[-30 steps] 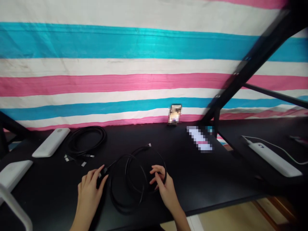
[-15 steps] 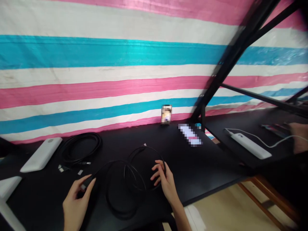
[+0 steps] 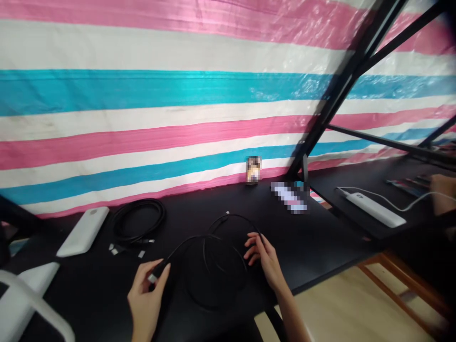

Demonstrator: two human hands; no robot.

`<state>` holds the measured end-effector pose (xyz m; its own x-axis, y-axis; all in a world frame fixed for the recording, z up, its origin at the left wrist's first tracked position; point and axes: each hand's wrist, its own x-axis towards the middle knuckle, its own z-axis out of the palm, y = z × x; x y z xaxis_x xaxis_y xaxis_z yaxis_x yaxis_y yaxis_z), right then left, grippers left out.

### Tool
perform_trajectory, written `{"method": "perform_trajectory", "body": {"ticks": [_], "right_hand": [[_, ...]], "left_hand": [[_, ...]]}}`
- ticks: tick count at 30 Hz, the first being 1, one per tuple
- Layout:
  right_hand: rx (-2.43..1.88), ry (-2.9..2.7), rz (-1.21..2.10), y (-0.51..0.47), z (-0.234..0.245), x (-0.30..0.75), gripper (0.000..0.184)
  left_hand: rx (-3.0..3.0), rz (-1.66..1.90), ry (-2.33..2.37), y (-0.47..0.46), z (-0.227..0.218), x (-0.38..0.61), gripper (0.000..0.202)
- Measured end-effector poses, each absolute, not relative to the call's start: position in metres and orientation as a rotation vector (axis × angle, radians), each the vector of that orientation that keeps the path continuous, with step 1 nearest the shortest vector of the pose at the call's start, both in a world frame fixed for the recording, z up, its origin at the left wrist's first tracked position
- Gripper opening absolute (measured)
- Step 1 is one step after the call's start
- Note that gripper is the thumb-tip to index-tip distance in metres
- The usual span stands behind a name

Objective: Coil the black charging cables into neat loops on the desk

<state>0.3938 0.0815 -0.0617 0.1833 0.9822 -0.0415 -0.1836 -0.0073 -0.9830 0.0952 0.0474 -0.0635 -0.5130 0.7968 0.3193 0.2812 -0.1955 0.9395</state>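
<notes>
My left hand (image 3: 146, 297) pinches the black plug (image 3: 160, 269) of a cable between thumb and fingertips, and the plug's light metal tip shows. From there the thin black cable (image 3: 185, 239) runs right into loose loops over the black table. My right hand (image 3: 265, 263) has its thumb and forefinger closed on the far side of these loops, its other fingers loosely curled. Beyond the left hand lies a thicker coiled black cable (image 3: 118, 222), with light plug ends beside it. A small white tip (image 3: 227, 212) shows near the top of the loops.
Two white blocks, one farther back (image 3: 83, 232) and one nearer (image 3: 39, 280), lie left; a pale curved bar (image 3: 53, 308) crosses the nearer one. A pixelated card (image 3: 289, 197) lies back right. Beyond the black frame (image 3: 331, 104), another person's hand (image 3: 443, 192) is near a corded white block (image 3: 377, 209).
The view has shifted, so most table items appear farther right. Both hands keep hold of the cable; the plug's metal tip shows more plainly and the loops look wider.
</notes>
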Motion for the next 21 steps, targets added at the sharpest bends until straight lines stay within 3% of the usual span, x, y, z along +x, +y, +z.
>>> {"method": "perform_trajectory", "body": {"ticks": [13,21], "right_hand": [[-1.123,-0.72,1.064,0.077,-0.056,0.397,0.046],[-1.125,-0.592,0.95,0.06,-0.046,0.401,0.05]], "left_hand": [[0.497,1.868,1.247,0.042,-0.052,0.09,0.045],[0.484,1.951,1.159,0.024,-0.024,0.072,0.042]]}}
